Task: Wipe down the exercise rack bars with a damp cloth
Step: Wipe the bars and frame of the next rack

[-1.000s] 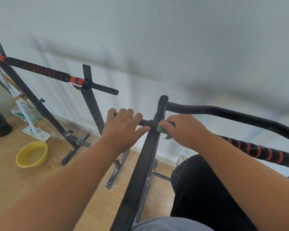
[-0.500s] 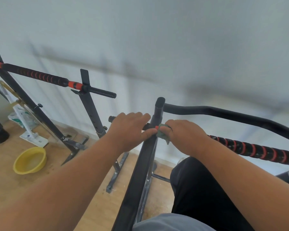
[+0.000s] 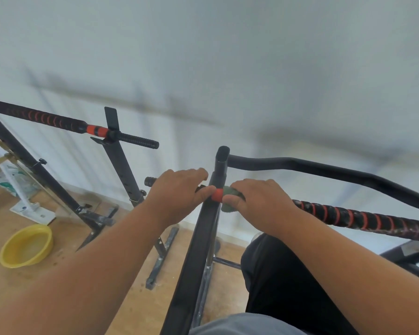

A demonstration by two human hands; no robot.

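A black rack upright (image 3: 198, 238) rises through the middle of the view. A bar with black and red grip wrap (image 3: 363, 220) crosses it and runs off to the right, with an orange collar (image 3: 217, 195) showing beside the upright. My right hand (image 3: 259, 201) grips this bar just right of the collar, holding a green cloth (image 3: 229, 198) wrapped against it. My left hand (image 3: 179, 192) holds the bar's short black end (image 3: 150, 181) left of the upright. A curved black bar (image 3: 324, 168) runs behind.
A second rack (image 3: 121, 163) with its own red-and-black bar (image 3: 58, 120) stands to the left by the white wall. A yellow basin (image 3: 26, 245) sits on the wooden floor at the lower left. White packages (image 3: 12, 180) lie near the wall. My dark trouser leg (image 3: 288, 286) is below the right arm.
My right hand and the cloth have slid a little right along the bar, uncovering the orange collar. My left hand has kept its hold on the bar's end.
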